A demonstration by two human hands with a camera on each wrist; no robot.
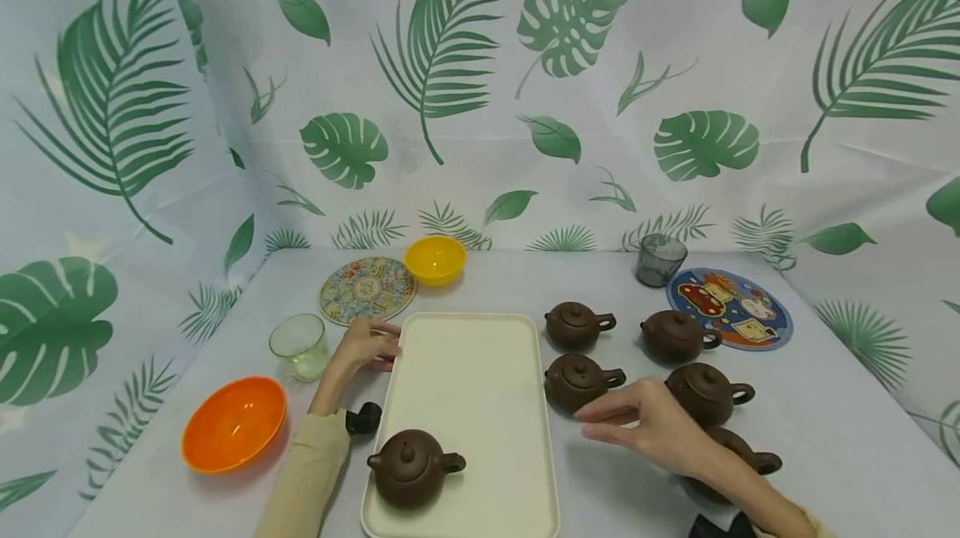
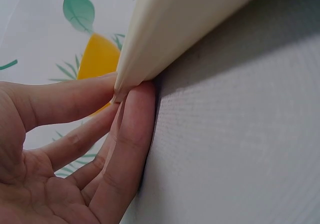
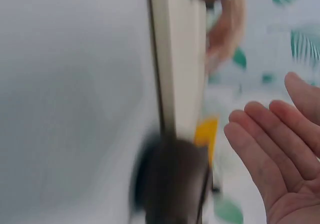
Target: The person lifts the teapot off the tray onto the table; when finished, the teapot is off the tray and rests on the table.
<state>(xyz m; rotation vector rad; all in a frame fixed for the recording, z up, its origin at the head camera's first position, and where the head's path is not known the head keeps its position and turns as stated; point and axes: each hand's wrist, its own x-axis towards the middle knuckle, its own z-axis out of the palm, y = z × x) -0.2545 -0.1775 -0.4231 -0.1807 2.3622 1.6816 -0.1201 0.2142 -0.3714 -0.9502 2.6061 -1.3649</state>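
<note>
A cream rectangular tray (image 1: 471,404) lies on the table with one dark brown teapot (image 1: 410,469) on its near left part. My left hand (image 1: 366,346) pinches the tray's left rim; in the left wrist view the rim (image 2: 131,59) sits between thumb and fingers. To the right of the tray, my right hand (image 1: 651,425) is held with fingers extended and nothing between them. Just ahead of its fingertips sits a brown teapot (image 1: 579,382). Another teapot (image 1: 705,393) stands behind this hand, and the forearm partly hides a third teapot (image 1: 731,459).
Two more brown teapots (image 1: 576,325) (image 1: 675,336) stand farther back on the right. Behind them are a grey glass (image 1: 661,261) and a blue round mat (image 1: 731,309). On the left are an orange bowl (image 1: 235,425), a green glass (image 1: 299,346), a patterned mat (image 1: 367,291) and a yellow bowl (image 1: 436,261).
</note>
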